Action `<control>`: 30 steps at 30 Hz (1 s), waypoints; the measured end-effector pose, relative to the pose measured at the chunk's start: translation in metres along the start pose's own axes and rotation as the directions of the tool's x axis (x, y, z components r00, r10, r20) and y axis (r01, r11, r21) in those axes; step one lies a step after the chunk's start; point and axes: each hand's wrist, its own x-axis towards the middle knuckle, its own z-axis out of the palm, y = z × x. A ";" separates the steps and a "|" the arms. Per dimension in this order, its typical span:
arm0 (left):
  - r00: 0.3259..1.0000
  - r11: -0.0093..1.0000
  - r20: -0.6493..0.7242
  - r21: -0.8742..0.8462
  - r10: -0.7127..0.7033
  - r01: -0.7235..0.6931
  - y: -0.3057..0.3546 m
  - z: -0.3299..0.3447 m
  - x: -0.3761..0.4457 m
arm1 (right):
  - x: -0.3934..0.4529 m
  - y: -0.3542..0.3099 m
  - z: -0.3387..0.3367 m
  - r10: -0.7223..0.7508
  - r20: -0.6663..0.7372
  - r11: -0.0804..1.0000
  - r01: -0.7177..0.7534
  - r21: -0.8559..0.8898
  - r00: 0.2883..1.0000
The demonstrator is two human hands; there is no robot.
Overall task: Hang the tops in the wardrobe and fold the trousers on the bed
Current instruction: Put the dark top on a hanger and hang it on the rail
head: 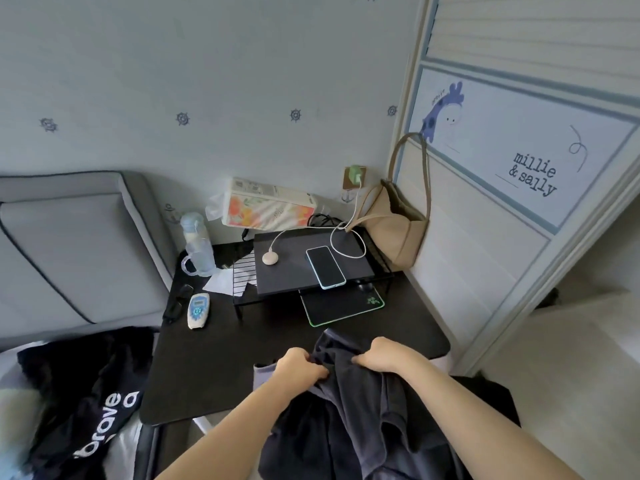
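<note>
**Operator:** Report the scene, left to right.

**Technician:** At far left, a black garment printed "brave" [100,410] lies on the bed [69,254]. Next comes the black bedside table [277,337]. Over its near edge, the left hand [299,367] and the right hand [381,355] both hold a dark grey garment [346,427]. At far right stands the wardrobe door [485,202].

**Operator:** Grip state?

**Technician:** Both hands are curled closed, fingers bunching the fabric at its top edge. The fists sit near each other, with a fold of cloth rising between them.

**Operator:** Where does the garment lie from the grip?

**Technician:** It hangs below the hands and toward the person, so its long axis runs roughly vertical, from the fists downward out of view. Whether it is a top or trousers cannot be determined; the cloth is too bunched.

**Operator:** Which hand leads the next move?

**Technician:** Judgement only: the right hand is nearer the wardrobe and the left nearer the bed. The destination depends on the garment type, so spreading it out for identification probably comes first.
</note>
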 end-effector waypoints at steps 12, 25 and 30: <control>0.979 0.605 0.201 -0.775 -0.034 0.180 0.037 -0.028 -0.003 | -0.016 0.011 -0.052 -0.032 -0.364 0.585 0.312 0.748 0.931; 0.964 0.756 0.264 -0.634 0.010 0.165 0.075 -0.033 -0.099 | -0.159 0.101 -0.138 -0.119 -0.588 0.140 0.600 0.787 0.800; 0.954 0.817 0.300 -0.548 -0.005 0.177 0.065 -0.001 -0.146 | -0.225 0.160 -0.135 -0.212 -0.614 0.073 0.639 0.766 0.760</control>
